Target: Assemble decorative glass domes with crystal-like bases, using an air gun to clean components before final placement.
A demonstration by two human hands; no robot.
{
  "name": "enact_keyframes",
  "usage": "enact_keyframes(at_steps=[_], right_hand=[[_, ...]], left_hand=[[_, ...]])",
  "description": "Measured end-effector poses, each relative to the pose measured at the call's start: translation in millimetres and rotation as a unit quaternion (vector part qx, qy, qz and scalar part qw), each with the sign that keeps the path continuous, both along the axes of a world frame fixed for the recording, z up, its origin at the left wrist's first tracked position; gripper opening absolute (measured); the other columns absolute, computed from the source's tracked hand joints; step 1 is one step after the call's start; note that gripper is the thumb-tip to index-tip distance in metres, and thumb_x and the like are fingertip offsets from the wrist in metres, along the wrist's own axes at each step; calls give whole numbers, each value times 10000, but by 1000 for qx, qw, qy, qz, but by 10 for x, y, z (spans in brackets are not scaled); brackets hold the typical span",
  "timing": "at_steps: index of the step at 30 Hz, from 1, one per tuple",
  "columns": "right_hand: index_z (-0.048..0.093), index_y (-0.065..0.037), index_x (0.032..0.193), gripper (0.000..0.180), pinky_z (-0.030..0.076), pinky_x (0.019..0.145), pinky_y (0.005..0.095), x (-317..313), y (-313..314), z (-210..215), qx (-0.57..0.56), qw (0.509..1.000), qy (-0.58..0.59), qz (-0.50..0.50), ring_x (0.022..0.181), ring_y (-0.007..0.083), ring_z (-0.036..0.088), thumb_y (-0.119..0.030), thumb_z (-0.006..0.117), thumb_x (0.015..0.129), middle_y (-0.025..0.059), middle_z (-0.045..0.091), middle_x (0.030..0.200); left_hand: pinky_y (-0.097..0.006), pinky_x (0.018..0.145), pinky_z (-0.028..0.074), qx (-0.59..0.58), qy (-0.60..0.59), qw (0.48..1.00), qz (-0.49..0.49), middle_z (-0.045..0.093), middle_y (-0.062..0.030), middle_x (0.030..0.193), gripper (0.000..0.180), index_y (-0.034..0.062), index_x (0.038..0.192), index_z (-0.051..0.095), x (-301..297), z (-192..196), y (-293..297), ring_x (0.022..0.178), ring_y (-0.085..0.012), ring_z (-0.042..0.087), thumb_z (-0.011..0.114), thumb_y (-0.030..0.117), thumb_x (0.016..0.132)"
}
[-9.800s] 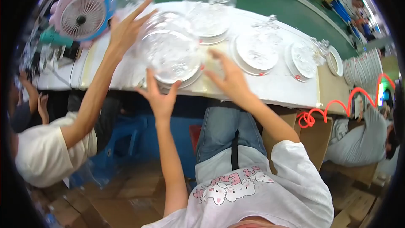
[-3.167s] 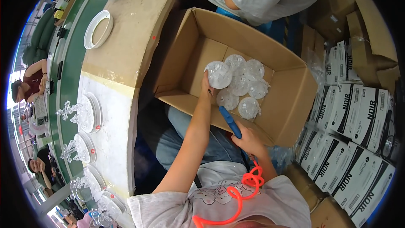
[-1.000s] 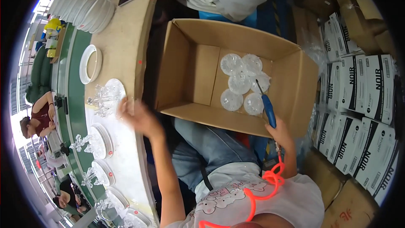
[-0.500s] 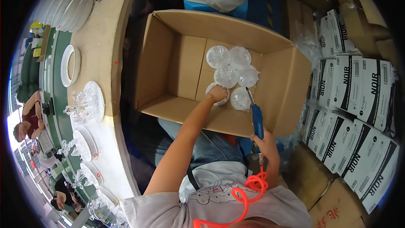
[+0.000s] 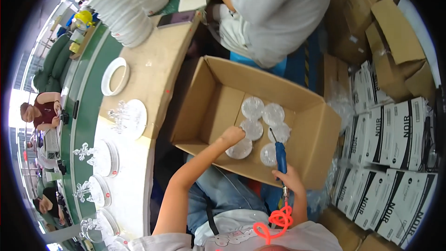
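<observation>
Left hand (image 5: pixel 233 135) was curled, contents unclear, over clear round pieces (image 5: pixel 252 108) in an open carton (image 5: pixel 320 142), right hand (image 5: pixel 291 178) wrapped around a blue tool (image 5: pixel 281 158) with a red coiled hose (image 5: pixel 286 201), carton wall between pieces and table (image 5: pixel 139 172), a co-worker (image 5: pixel 285 14) beyond, white boxes (image 5: pixel 376 135) stacked right.

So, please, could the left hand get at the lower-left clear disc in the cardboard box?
Probably yes: the left hand is over the open cardboard box, close to the clear disc, with nothing visibly between.
</observation>
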State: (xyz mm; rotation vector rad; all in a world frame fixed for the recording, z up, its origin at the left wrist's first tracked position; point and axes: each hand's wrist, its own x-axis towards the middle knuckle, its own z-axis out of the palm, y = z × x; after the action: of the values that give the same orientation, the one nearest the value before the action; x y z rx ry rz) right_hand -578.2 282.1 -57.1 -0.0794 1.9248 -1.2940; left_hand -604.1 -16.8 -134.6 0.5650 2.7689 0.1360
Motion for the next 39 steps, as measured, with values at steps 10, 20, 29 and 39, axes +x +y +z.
enact_keyframes(at_steps=[10,20,29,39], right_hand=[[555,-11,1080,349,472,724,260,-3,-737,283,-218,970,-84,-68,840,138,595,-217,657,818,72,619,940],[555,24,1110,421,456,808,281,327,-828,326,-231,949,-133,-168,906,162,589,-146,694,751,93,617,1017],[561,29,1106,445,465,778,263,127,-835,405,-231,962,-117,-92,880,141,591,-214,707,763,80,621,1008],[538,22,1074,438,458,694,258,-51,-501,327,-180,981,-29,-61,737,125,579,-267,695,784,61,605,801]], left_hand=[[-397,626,481,202,172,942,206,559,-160,782,284,2,1018,568,702,2003,-248,733,-343,579,530,-14,737],[-370,1012,333,642,29,684,346,479,-120,1263,873,59,1368,321,1051,1415,-217,1201,-223,431,798,261,664],[-379,819,510,845,-258,315,347,468,-92,1277,604,43,1311,361,1286,567,88,1057,-228,560,667,155,803],[-307,824,461,707,-90,434,551,581,-58,1086,544,22,1228,451,483,736,137,972,-164,571,703,183,773]])
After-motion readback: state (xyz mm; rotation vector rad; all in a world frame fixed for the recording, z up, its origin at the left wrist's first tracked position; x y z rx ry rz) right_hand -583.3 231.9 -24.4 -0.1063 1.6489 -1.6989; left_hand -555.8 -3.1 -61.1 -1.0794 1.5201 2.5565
